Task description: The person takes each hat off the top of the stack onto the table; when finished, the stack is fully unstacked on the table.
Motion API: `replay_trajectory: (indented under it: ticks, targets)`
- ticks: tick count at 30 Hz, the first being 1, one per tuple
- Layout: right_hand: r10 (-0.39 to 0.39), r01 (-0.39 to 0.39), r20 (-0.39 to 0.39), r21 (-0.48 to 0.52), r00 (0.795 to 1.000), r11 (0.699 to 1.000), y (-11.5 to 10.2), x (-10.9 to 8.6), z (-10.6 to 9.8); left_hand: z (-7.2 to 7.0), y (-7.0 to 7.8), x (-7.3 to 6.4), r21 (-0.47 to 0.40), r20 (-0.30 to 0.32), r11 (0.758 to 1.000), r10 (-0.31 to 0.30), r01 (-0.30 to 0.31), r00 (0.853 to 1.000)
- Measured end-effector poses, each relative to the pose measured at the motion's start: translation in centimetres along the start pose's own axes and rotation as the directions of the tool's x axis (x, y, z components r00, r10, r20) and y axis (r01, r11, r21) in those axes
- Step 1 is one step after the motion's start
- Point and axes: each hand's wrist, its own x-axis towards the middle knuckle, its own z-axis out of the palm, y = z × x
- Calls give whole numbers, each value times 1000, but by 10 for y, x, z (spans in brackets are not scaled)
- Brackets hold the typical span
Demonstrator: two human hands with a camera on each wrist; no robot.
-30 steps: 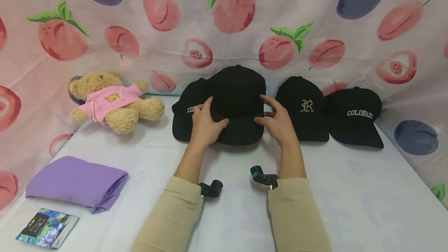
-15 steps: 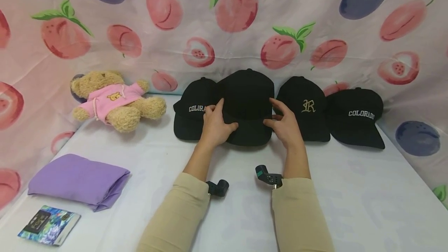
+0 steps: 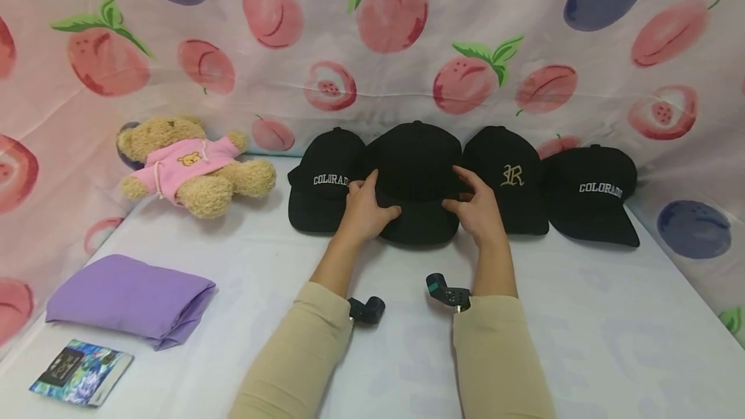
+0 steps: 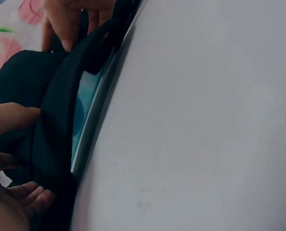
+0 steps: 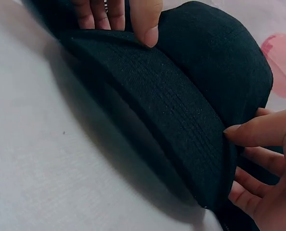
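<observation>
A black cap (image 3: 414, 160) is held between my two hands in the middle of the row in the head view, its brim (image 5: 148, 91) toward me. My left hand (image 3: 365, 211) grips its left side, thumb on the brim. On the opposite side, my right hand (image 3: 480, 204) grips it with thumb on the brim and index finger against the crown. The right wrist view shows a shadowed gap below the brim. Left of it sits a black cap with white COLORADO lettering (image 3: 317, 212), partly hidden. At its right stands a black cap with a gold R (image 3: 500, 154).
Another black COLORADO cap (image 3: 593, 212) ends the row at the right. A teddy bear in a pink hoodie (image 3: 183, 163) lies at the back left. Nearer are a folded purple cloth (image 3: 128, 299) and a floral-patterned packet (image 3: 81, 372). A fruit-print curtain (image 3: 256, 83) hangs behind the white table (image 3: 588, 341).
Both hands have moved the held cap to the right and lowered it slightly. More of the left cap's lettering shows now. The other caps stay in place.
</observation>
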Motion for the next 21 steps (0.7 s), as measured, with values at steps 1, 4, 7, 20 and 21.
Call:
replay_trajectory:
  ticks: [1,4,7,20,21]
  targets:
    - [1,-1,-1,-6,1000,1000,1,0,0,-1,0,0,-1,6,1000,1,-1,1000]
    - [3,-3,-1,-23,1000,1000,3,2,1,-1,-1,2,-5,25,1000,8,-8,1000]
    - [3,-3,-7,-33,1000,999,5,3,2,-1,-1,4,-6,38,1000,13,-13,999]
    - [25,-30,-50,-112,998,993,7,11,11,6,10,11,9,10,998,-66,66,998]
    - [24,-32,-64,-121,998,992,6,12,11,6,11,12,14,10,998,-69,68,998]
